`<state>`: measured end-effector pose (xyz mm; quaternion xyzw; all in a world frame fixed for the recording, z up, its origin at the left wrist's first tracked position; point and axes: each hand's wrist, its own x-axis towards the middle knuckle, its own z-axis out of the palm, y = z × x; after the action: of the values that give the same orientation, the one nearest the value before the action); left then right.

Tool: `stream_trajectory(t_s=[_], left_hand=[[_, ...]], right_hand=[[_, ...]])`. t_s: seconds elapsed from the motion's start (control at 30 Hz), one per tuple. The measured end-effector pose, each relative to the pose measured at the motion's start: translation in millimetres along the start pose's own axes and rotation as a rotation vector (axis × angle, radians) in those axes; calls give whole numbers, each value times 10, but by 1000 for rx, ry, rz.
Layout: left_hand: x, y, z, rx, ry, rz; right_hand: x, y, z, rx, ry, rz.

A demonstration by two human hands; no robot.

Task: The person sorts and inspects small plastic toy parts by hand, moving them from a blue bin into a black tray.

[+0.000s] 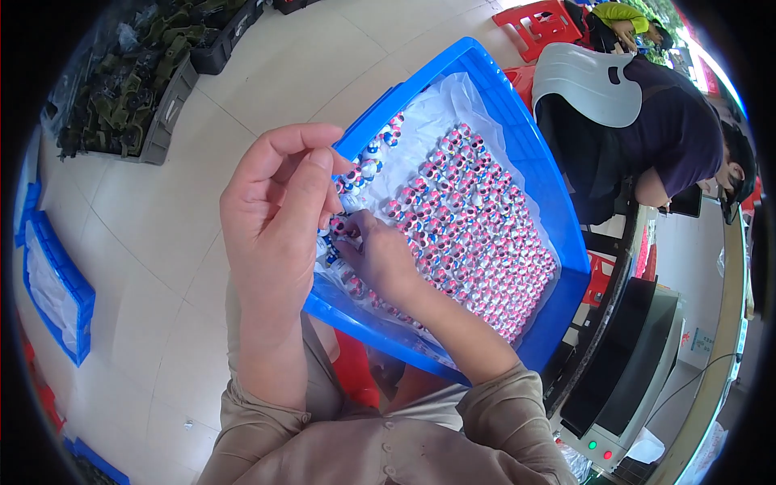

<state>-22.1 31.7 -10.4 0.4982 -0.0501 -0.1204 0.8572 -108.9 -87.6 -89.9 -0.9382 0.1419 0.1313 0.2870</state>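
A blue plastic bin (525, 121) lined with a white sheet (408, 170) stands before me. Rows of small painted figurines (485, 238), white with pink and blue, fill much of it. My left hand (279, 202) is raised over the bin's left edge, thumb and forefinger pinched together; whatever they hold, if anything, is hidden. Inside the bin, near its left side, my right hand (378, 259) reaches down with bent fingers closed around one figurine. More figurines (368, 166) lie along the left wall, partly covered by my hands.
At the upper left, a grey crate (174, 101) holds dark green parts. Another lined blue bin (81, 307) is on the tiled floor at left. A person in dark clothes (675, 121) sits at the right, beside a white chair back (586, 85). A machine (634, 380) with buttons stands at lower right.
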Motion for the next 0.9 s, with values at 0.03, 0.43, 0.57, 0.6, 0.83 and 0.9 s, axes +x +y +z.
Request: stream_trajectory(t_s=[0.03, 0.43, 0.57, 0.6, 0.83, 0.9], left_hand=[[1, -2, -7, -1, 1, 2], [-1, 20, 15, -3, 17, -13], [2, 6, 17, -9, 13, -8], [-2, 3, 14, -1, 13, -9], [6, -1, 7, -16, 11, -2], [4, 9, 4, -10, 16, -4]], right_hand=[[8, 5, 17, 31, -15, 14], [-119, 99, -144, 172, -32, -123], [-154, 53, -79, 73, -54, -194], [-161, -22, -83, 10, -80, -103], [-88, 198, -167, 129, -6, -40], [-25, 206, -335, 223, -2, 31]])
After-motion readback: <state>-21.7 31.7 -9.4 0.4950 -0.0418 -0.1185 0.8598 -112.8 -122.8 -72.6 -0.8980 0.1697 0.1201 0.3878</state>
